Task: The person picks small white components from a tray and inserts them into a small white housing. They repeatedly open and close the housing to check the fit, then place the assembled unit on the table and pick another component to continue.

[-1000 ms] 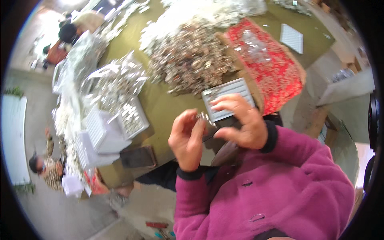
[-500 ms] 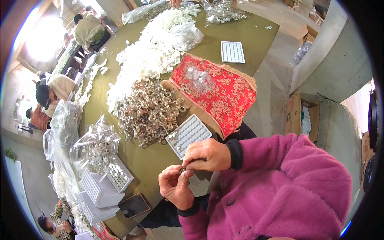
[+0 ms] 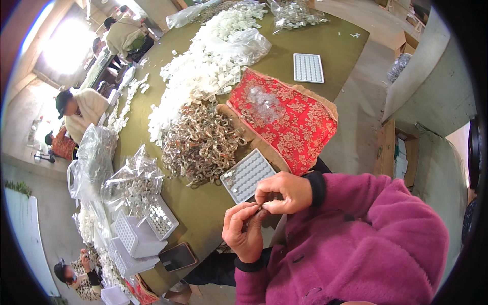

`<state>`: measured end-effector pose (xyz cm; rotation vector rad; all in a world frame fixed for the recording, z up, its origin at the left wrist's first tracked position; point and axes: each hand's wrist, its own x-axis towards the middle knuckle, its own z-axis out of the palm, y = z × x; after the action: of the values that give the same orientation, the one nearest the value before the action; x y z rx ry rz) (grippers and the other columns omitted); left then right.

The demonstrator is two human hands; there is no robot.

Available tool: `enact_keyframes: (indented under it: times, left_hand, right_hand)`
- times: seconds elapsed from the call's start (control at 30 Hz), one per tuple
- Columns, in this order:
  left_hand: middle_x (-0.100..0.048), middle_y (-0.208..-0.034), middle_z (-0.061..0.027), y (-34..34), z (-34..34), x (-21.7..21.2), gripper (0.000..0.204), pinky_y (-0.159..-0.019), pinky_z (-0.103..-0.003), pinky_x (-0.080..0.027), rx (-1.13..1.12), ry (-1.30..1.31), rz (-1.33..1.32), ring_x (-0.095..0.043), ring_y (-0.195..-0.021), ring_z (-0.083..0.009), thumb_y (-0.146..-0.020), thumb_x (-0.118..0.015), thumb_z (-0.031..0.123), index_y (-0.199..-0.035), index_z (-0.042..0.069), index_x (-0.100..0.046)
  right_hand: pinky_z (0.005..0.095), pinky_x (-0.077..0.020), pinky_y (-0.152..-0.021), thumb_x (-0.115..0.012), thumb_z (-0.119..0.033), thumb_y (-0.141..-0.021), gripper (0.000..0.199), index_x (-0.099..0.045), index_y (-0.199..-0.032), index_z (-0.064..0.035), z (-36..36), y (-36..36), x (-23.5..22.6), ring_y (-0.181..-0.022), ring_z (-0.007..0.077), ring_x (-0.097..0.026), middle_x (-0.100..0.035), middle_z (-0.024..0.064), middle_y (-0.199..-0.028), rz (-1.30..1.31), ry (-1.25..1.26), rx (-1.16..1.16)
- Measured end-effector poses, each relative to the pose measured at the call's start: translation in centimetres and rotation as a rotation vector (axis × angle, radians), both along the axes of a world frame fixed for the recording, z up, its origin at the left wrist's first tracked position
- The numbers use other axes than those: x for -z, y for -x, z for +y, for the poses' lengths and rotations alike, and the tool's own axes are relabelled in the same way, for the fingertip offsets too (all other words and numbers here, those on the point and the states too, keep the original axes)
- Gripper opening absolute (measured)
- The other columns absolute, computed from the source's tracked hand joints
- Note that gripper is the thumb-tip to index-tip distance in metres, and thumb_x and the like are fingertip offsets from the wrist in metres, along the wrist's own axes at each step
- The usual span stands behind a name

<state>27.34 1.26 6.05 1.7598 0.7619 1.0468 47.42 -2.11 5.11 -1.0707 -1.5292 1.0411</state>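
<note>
A tiny piece (image 3: 260,207), too small to be made out, is pinched between the fingertips of the left hand (image 3: 245,231) and the right hand (image 3: 282,192), which are pressed together just above the near edge of the table (image 3: 208,208). Just beyond the hands, a white grid tray (image 3: 247,175) is seen at that edge, a few of its cells filled with small pale pieces. Past it lies a heap of brownish metal bits (image 3: 201,144), with a red flowered cloth (image 3: 284,119) beside it. Farther off, a long white pile (image 3: 203,71) is spread toward the far edge, where another tray (image 3: 308,67) is set.
</note>
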Motion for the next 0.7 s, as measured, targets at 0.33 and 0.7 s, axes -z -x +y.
enact_keyframes:
  times: [0.33,0.7]
  left_hand:
    - [-0.069,-0.097,-0.0100,-1.4,0.2,-1.3,0.026,-0.076,-0.033,-0.056,-0.026,-0.191,0.174,-0.068,-0.088,-0.0215,-0.074,-0.085,-0.007,-0.095,0.002,-0.073]
    - [-0.052,-0.111,-0.0036,-0.9,2.5,-0.1,0.028,-0.086,-0.026,-0.054,0.123,0.421,-0.311,-0.061,-0.093,-0.0127,-0.073,-0.084,-0.017,-0.094,0.001,-0.075]
  right_hand:
    - [0.0362,-0.0516,-0.063,-0.066,-0.006,-0.084,0.013,-0.063,-0.096,-0.0018,0.3,-2.2,-0.6,-0.072,0.0219,-0.066,-0.067,0.0101,-0.083,-0.212,-0.050,-0.038]
    - [0.0285,-0.0550,-0.069,-0.069,-0.005,-0.099,0.020,-0.070,-0.118,-0.0016,1.2,-1.5,-0.5,-0.076,0.0128,-0.068,-0.069,0.0064,-0.091,0.359,0.154,-0.150]
